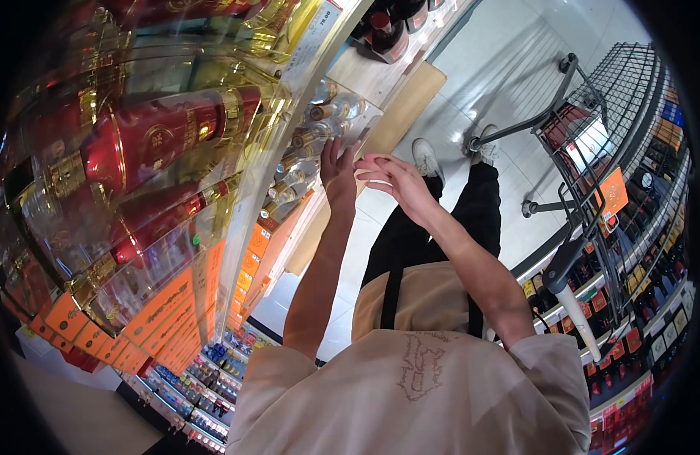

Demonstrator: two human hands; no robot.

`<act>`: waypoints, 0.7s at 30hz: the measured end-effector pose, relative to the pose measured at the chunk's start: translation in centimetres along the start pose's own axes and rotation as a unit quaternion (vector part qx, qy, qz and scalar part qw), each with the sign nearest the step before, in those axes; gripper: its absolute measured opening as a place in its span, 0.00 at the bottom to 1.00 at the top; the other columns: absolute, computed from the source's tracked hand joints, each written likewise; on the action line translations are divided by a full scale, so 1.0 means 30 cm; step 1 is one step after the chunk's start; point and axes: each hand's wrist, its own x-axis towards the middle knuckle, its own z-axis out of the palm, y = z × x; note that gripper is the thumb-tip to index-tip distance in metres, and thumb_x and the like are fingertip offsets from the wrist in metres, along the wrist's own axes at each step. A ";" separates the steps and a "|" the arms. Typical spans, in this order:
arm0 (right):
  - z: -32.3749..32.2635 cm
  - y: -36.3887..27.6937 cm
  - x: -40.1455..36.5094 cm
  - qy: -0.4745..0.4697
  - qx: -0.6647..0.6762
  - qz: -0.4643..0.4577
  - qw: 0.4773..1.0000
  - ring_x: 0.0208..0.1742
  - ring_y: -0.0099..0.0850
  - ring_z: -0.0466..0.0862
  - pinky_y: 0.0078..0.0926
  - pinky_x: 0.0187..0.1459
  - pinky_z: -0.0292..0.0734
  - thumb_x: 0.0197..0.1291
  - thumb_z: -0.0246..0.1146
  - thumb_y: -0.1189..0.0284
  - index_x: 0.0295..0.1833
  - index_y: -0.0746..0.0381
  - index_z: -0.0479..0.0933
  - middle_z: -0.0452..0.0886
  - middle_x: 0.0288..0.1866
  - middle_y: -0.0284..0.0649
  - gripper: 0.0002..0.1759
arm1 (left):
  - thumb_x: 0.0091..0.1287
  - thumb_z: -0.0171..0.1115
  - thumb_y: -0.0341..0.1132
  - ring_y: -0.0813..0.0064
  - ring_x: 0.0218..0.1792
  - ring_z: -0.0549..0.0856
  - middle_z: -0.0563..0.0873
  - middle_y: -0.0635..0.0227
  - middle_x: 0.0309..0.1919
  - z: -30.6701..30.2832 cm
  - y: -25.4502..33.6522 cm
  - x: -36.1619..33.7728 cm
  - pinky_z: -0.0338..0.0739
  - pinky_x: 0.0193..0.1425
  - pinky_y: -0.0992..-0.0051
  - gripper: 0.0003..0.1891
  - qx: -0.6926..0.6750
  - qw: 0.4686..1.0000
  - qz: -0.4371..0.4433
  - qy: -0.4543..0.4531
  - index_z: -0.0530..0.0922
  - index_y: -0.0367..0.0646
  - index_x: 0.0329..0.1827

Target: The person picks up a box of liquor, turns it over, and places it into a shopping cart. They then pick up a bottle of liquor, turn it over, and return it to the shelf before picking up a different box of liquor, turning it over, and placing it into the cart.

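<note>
My left hand (339, 179) reaches up beside the lower shelf with its fingers stretched out and nothing in them. Its fingertips overlap the clear glass bottles (320, 133) there, which stand in a row. To its right, my right hand (397, 180) is open with fingers spread and slightly bent, pointing at the left hand. The fingers of the two hands come close together in front of the shelf edge. No thing shows in the right hand.
Red bottles (160, 140) with gold trim fill the upper shelf at left, behind a price strip (310, 42). Orange boxes (149, 322) line the shelving below. At right stands a wire shopping cart (623, 83), its wheels close to my shoes (426, 158).
</note>
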 end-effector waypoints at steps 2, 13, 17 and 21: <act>-0.014 0.005 -0.018 0.005 -0.031 -0.004 1.000 0.60 0.32 0.88 0.30 0.64 0.80 0.83 0.49 0.66 0.69 0.67 0.74 0.86 0.63 0.46 0.21 | 0.79 0.60 0.33 0.63 0.68 0.83 0.72 0.54 0.77 0.009 0.010 -0.080 0.80 0.69 0.69 0.31 -0.062 0.998 0.012 -0.011 0.60 0.32 0.81; 0.030 -0.117 -0.272 0.032 -0.156 -0.142 0.977 0.49 0.23 0.86 0.27 0.61 0.79 0.83 0.55 0.65 0.61 0.66 0.80 0.89 0.49 0.38 0.17 | 0.85 0.52 0.35 0.69 0.55 0.88 0.85 0.59 0.58 0.092 0.068 -0.307 0.87 0.55 0.70 0.13 -0.076 0.993 0.057 -0.065 0.78 0.38 0.62; 0.072 -0.248 -0.433 0.005 -0.210 -0.190 0.959 0.52 0.26 0.86 0.28 0.61 0.79 0.83 0.55 0.69 0.62 0.68 0.79 0.87 0.49 0.39 0.15 | 0.86 0.51 0.34 0.71 0.52 0.88 0.87 0.61 0.54 0.149 0.128 -0.366 0.86 0.54 0.70 0.12 -0.043 0.975 0.137 -0.170 0.78 0.37 0.61; 0.152 -0.377 -0.611 0.026 -0.217 -0.251 0.943 0.53 0.29 0.86 0.29 0.61 0.79 0.83 0.54 0.70 0.61 0.69 0.79 0.86 0.49 0.40 0.15 | 0.84 0.54 0.32 0.73 0.47 0.88 0.88 0.61 0.54 0.213 0.209 -0.437 0.83 0.55 0.72 0.11 -0.036 0.954 0.162 -0.252 0.78 0.36 0.60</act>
